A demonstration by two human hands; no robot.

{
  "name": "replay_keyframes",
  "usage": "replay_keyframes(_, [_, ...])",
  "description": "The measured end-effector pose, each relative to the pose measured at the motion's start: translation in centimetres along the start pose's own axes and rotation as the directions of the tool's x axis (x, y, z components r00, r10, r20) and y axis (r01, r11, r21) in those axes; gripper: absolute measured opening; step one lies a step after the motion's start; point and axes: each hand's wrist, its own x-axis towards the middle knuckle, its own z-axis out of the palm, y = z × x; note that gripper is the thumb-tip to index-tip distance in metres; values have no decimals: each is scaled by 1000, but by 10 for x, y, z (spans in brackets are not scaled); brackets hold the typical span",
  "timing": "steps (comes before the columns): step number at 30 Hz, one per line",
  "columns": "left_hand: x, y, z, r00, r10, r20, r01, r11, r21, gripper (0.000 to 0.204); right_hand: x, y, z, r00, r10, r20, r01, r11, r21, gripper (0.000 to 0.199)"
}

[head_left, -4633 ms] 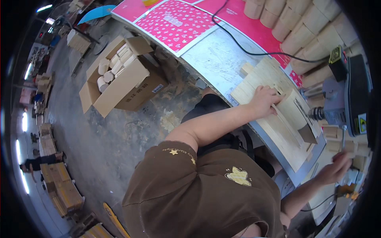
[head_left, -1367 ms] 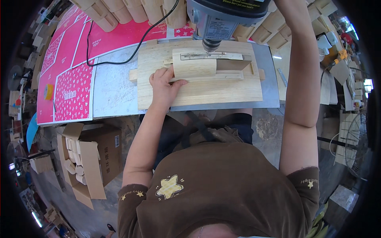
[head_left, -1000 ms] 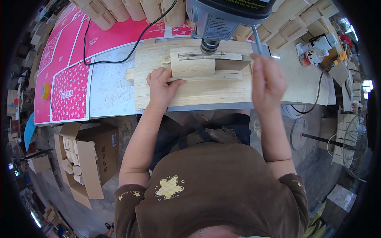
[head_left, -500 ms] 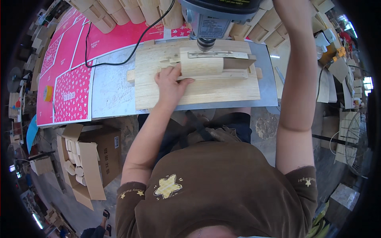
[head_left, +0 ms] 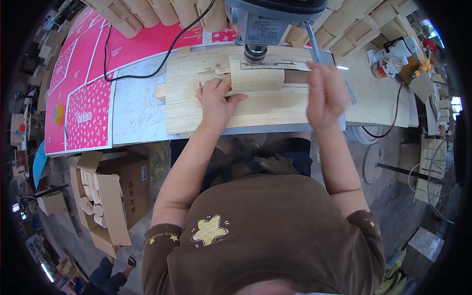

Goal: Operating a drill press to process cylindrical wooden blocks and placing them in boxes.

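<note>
A pale, curved wooden block [head_left: 258, 81] lies in a wooden jig on a flat board [head_left: 194, 113], directly below the chuck [head_left: 255, 53] of a drill press [head_left: 269, 30]. My left hand [head_left: 215, 102] is closed against the block's left end, its thumb along the near side and its fingertips partly hidden. Slightly blurred, my right hand [head_left: 327, 96] is wrapped around the lower end of the drill press's metal feed lever [head_left: 313, 42], to the right of the block. Whether the bit touches the wood cannot be made out.
Several shaped wooden pieces [head_left: 118, 19] stand along the back. A black cable [head_left: 142, 78] loops over pink printed sheets [head_left: 88, 115] at left, near a yellow tape roll [head_left: 59, 115]. An open carton [head_left: 123, 196] holds wooden pieces on the floor. Bottles [head_left: 388, 66] stand at right.
My right hand has come down toward me from the top right, bringing the feed lever down into view. The wooden block and my left hand have shifted slightly right.
</note>
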Motion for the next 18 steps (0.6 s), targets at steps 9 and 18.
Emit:
replay_keyframes(9, [0, 0, -1, 1000, 0, -11, 0, 1000, 9, 52, 7, 9, -1, 973, -217, -77, 218, 976, -4, 6])
replay_keyframes(18, [6, 6, -7, 991, -126, 45, 133, 964, -230, 48, 177, -1, -1, 999, -27, 27, 32, 978, -204, 28])
